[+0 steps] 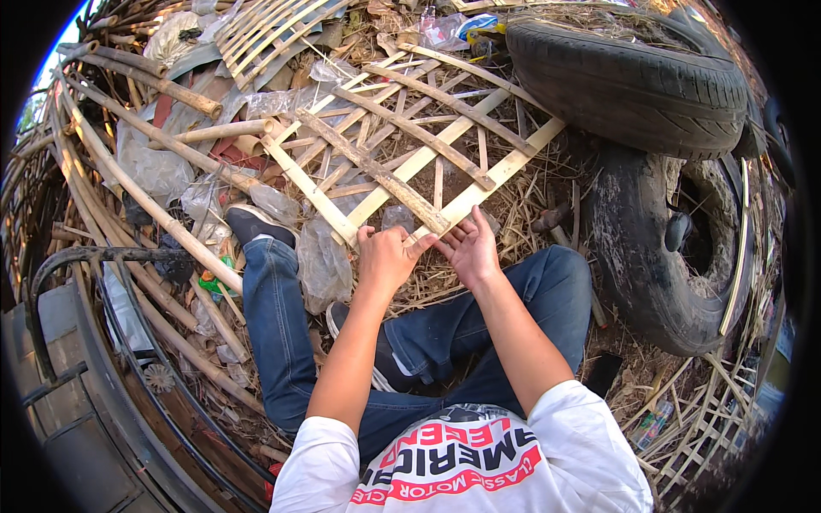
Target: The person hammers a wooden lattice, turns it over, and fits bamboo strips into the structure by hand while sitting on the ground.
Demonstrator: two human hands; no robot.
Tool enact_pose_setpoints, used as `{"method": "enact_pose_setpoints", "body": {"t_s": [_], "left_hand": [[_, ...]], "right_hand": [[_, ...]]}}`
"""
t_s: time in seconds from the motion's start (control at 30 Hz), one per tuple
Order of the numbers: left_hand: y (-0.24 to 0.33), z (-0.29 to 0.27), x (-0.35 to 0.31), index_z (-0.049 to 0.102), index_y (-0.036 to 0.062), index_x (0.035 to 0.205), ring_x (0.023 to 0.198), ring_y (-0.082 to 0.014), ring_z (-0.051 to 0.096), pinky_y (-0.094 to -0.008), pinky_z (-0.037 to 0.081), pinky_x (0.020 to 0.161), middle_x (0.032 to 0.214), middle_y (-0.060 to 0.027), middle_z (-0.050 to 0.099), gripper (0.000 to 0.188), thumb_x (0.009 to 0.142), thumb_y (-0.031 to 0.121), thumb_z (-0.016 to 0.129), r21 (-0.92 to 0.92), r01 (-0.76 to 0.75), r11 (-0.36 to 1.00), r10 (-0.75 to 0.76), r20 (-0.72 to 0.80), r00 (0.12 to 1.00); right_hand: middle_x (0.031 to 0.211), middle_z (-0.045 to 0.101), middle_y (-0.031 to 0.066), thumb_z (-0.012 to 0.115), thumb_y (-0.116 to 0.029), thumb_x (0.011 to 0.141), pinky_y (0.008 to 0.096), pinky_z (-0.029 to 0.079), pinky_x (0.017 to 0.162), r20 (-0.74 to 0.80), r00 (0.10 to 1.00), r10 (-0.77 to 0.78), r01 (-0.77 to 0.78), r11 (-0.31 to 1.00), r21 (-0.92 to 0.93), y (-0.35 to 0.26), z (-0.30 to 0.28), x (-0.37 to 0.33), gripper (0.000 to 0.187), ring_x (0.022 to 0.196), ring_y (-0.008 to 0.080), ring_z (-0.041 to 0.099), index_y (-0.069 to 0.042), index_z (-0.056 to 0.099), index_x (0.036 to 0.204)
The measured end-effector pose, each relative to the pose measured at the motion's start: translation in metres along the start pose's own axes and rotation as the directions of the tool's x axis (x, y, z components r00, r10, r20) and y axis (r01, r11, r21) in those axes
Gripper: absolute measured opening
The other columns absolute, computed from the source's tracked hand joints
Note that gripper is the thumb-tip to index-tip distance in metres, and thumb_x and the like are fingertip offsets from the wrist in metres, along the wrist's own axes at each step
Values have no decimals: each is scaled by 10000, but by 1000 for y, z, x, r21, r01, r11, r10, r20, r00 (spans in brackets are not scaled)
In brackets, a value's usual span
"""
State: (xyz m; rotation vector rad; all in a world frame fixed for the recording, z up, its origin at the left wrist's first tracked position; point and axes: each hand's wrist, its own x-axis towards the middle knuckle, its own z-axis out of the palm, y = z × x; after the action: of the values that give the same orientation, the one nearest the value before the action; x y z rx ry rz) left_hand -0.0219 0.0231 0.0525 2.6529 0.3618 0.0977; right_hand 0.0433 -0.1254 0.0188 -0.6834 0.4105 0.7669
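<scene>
- Bamboo lattice [426, 157]: lies over the littered ground in front of the seated person, its near edge at both hands.
- Upper tyre [633, 98]: tilted, close to the lattice's right corner.
- Lower tyre [629, 248]: right of the person's bent knee.
- Clear plastic bag [325, 272]: crumpled, just left of the left hand.
- Left hand [389, 261]: grip curled at the near edge; cannot tell whether it pinches a strip.
- Right hand [470, 252]: palm up, grip loosely spread, beside the left thumb.
</scene>
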Motion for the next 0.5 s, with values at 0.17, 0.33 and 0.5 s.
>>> {"method": "enact_pose_setpoints", "body": {"t_s": [0.17,0.33,0.5], "left_hand": [[-1,1,1,659,-21,692,646,-374,604,-451,347,931,560,-192,592,815,805,762,464,-1,12,1000,-12,24,1000],[-2,4,-1,660,-23,697,663,-371,608,-455,342,946,577,-196,600,831,802,774,448,-3,16,1000,-16,9,1000],[0,2,-1,664,-25,725,680,-371,614,-466,326,976,593,-189,608,845,799,784,431,-16,48,999,-48,47,998]], "right_hand": [[1349,464,226,382,-566,965,425,407,1033,-27,1000,-15,15,1000,19,-2,-2,-2,747,1247,309,479,70,375,1357],[1338,458,265,374,-546,976,428,403,1049,-20,1000,-6,6,1000,10,0,-9,1,773,1244,334,481,116,326,1372],[1340,454,263,405,-541,969,416,413,1060,-68,997,34,-33,999,10,1,-12,4,766,1239,329,493,119,347,1354]]}}
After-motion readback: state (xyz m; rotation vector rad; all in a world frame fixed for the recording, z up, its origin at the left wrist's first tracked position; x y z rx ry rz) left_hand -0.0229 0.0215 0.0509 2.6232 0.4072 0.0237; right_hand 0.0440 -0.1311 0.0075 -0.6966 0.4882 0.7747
